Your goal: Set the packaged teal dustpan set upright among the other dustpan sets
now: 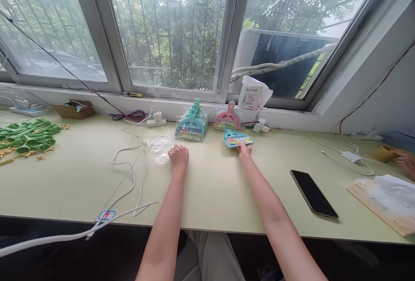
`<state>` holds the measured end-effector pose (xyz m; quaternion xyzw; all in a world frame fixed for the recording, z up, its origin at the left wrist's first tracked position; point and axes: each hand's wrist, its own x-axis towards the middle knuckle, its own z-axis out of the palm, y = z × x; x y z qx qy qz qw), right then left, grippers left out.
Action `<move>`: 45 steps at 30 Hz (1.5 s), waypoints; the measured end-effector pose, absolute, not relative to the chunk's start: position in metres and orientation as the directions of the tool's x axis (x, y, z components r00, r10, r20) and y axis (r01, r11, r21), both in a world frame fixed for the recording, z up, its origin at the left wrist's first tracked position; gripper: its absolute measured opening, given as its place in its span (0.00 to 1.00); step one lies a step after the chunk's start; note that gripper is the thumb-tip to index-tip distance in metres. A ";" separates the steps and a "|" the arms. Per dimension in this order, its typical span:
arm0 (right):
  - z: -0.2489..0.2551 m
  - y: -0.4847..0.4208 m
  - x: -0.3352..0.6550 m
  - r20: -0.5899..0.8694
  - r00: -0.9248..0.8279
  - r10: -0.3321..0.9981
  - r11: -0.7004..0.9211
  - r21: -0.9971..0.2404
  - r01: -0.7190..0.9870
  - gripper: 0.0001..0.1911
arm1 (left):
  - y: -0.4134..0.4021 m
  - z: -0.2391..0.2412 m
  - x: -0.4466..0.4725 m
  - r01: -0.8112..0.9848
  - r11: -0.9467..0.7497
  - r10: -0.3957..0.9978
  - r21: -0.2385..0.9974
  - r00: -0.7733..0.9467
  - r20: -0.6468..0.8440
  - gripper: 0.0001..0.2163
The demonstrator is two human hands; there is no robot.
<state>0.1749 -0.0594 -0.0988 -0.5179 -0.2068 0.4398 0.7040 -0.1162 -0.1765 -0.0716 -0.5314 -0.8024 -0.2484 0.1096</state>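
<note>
My right hand (245, 149) grips the near edge of a blue mini dustpan-and-brush set (236, 138), with a colourful label across its front. Just behind it, a pink dustpan set (227, 120) in clear wrapping leans by the wall. A row of green dustpan sets (190, 126), also wrapped, stands upright to the left. My left hand (179, 156) rests on the table with its fingers curled closed, at the right edge of some crumpled clear plastic bags (158, 149). What its fingers hold, if anything, is hidden.
Green plastic parts (29, 136) lie at the far left near a small cardboard box (74, 109). White cables (132, 173) cross the table. To the right are a phone (314, 193), a tissue pack (384, 203) and another person's hand (406, 162) beside a tape roll (383, 154).
</note>
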 end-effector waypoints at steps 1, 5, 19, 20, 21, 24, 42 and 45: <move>-0.099 -0.056 0.172 -0.169 0.534 0.829 0.077 -0.910 -0.407 0.14 | -0.176 -0.072 -0.117 0.904 0.315 0.796 0.288 -0.417 0.439 0.19; -0.100 -0.053 0.171 -0.181 0.536 0.825 0.073 -0.906 -0.418 0.14 | -0.179 -0.068 -0.121 0.892 0.333 0.792 0.305 -0.440 0.422 0.18; -0.094 -0.122 0.196 -0.159 0.378 0.912 0.028 -0.895 -0.445 0.13 | -0.178 -0.071 -0.126 0.721 0.340 0.766 0.604 -0.585 0.267 0.23; -0.094 -0.129 0.198 -0.149 0.347 0.926 0.024 -0.894 -0.448 0.13 | -0.178 -0.071 -0.128 0.697 0.328 0.780 0.637 -0.581 0.234 0.23; -0.094 -0.135 0.199 -0.137 0.312 0.940 0.018 -0.894 -0.448 0.13 | -0.178 -0.070 -0.129 0.688 0.304 0.796 0.659 -0.563 0.220 0.23; -0.090 -0.150 0.198 -0.096 0.198 0.975 -0.005 -0.909 -0.417 0.14 | -0.182 -0.063 -0.126 0.719 0.170 0.822 0.674 -0.480 0.306 0.23; -0.062 -0.174 0.193 -0.098 -0.166 0.981 -0.135 -0.964 -0.231 0.19 | -0.172 -0.081 -0.074 0.858 -0.170 0.924 0.485 -0.032 0.380 0.28; -0.059 -0.175 0.191 -0.078 -0.182 0.980 -0.119 -0.967 -0.225 0.20 | -0.173 -0.079 -0.075 0.800 -0.214 0.877 0.561 -0.095 0.470 0.29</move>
